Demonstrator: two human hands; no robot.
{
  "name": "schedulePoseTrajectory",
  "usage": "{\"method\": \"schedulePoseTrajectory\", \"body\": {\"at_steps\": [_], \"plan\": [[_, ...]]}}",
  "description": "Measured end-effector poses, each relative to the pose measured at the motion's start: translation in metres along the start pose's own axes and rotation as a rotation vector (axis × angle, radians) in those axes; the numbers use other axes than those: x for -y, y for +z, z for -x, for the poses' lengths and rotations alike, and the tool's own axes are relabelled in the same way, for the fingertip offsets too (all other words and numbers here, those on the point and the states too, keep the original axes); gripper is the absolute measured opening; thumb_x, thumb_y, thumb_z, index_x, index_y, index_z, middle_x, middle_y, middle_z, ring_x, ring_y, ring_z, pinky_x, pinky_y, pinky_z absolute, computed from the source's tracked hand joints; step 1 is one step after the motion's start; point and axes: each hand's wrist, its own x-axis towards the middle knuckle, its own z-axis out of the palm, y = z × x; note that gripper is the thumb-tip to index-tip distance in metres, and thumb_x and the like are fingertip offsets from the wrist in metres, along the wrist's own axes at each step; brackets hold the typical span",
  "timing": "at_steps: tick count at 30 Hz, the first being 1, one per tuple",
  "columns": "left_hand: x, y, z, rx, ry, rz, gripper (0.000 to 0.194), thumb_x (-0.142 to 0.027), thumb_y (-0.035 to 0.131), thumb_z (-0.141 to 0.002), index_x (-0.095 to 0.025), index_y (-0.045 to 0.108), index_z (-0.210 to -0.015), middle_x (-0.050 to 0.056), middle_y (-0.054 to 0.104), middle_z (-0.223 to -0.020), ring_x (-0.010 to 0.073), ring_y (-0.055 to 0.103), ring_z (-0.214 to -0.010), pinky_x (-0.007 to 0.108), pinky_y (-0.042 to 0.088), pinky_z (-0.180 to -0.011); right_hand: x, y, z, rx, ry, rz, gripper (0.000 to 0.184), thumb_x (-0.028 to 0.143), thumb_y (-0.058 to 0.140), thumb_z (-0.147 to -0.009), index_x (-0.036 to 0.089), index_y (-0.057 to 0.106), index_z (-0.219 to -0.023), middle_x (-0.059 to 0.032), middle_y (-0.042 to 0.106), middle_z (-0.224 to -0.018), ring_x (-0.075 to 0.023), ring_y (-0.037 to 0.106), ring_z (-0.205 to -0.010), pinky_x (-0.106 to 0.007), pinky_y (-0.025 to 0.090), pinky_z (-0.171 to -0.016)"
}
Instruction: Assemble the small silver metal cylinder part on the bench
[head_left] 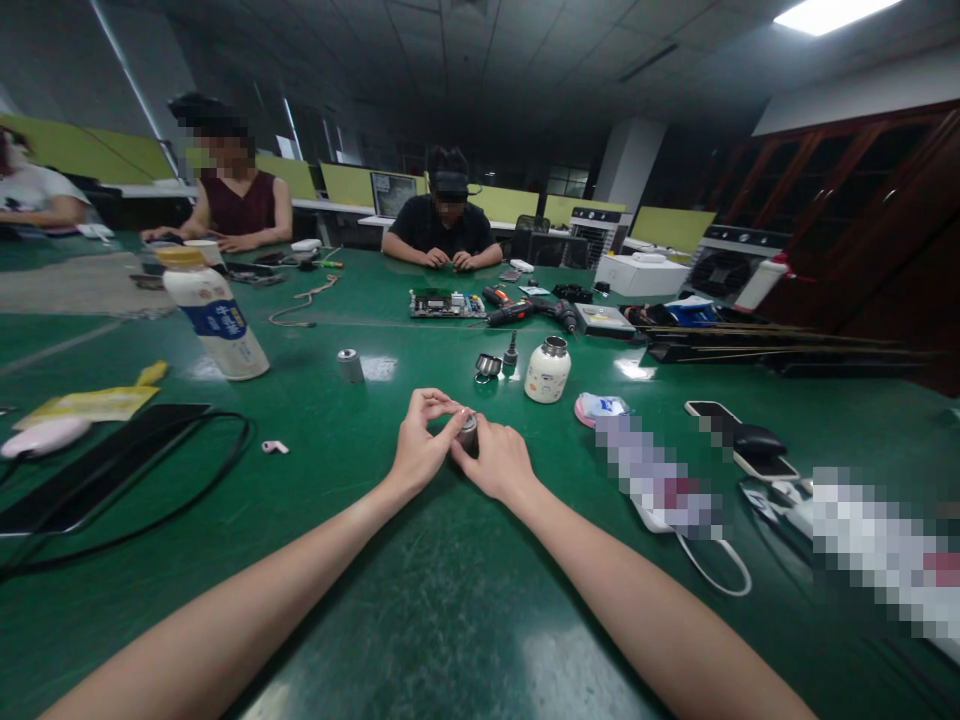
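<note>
Cylinder [469, 427] pinched by left hand [424, 440], right hand [498, 456]; gap before open-mouthed flask [547, 374].

- Gleams glossy and smooth across the green tabletop [375, 610].
- Looks like grey metal on the held cylinder [468, 425] and the standing cylinder [350, 368].
- Shines like bare metal at the mouth [555, 344] of the small bottle [547, 377].
- Looks like smooth plastic on the yellow-capped bottle [218, 322].
- Shows dark, polished wood on the cabinet [851, 180].
</note>
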Motion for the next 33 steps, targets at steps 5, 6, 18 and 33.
{"method": "schedulePoseTrajectory", "body": {"at_steps": [5, 6, 18, 33], "plan": [[-0.005, 0.0, 0.001, -0.004, 0.009, -0.111, 0.022, -0.03, 0.07, -0.075, -0.023, 0.059, -0.093, 0.007, 0.069, -0.108, 0.0246, 0.06, -0.106, 0.046, 0.044, -0.096, 0.0, -0.002, 0.0, 0.011, -0.001, -0.022, 0.033, 0.043, 0.045, -0.092, 0.017, 0.053, -0.109, -0.0085, 0.07, -0.096, -0.0231, 0.067, -0.088, -0.031, 0.044, -0.076], [-0.004, -0.001, 0.0, -0.021, 0.006, -0.173, 0.017, -0.031, 0.071, -0.075, -0.024, 0.063, -0.088, 0.007, 0.067, -0.114, 0.0264, 0.056, -0.111, 0.048, 0.042, -0.096, 0.0, -0.002, 0.0, 0.014, 0.003, -0.019, 0.033, 0.044, 0.045, -0.092, 0.017, 0.053, -0.109, -0.0086, 0.071, -0.096, -0.023, 0.067, -0.088, -0.031, 0.044, -0.076], [-0.001, -0.012, -0.01, -0.2, 0.199, -0.361, 0.013, -0.037, 0.065, -0.082, -0.03, 0.075, -0.083, 0.003, 0.072, -0.096, 0.0255, 0.055, -0.098, 0.046, 0.04, -0.094, 0.002, -0.005, 0.0, 0.007, 0.085, 0.01, 0.031, 0.047, 0.045, -0.091, 0.019, 0.054, -0.1, -0.0089, 0.071, -0.095, -0.0231, 0.067, -0.087, -0.03, 0.044, -0.072], [0.002, -0.014, -0.014, -0.085, 0.235, -0.353, 0.018, -0.038, 0.059, -0.086, -0.027, 0.074, -0.086, 0.004, 0.074, -0.089, 0.0242, 0.058, -0.092, 0.043, 0.043, -0.088, 0.001, -0.004, 0.0, -0.005, 0.106, 0.007, 0.03, 0.046, 0.044, -0.091, 0.018, 0.054, -0.099, -0.0086, 0.071, -0.094, -0.0236, 0.068, -0.086, -0.031, 0.045, -0.071]]}}
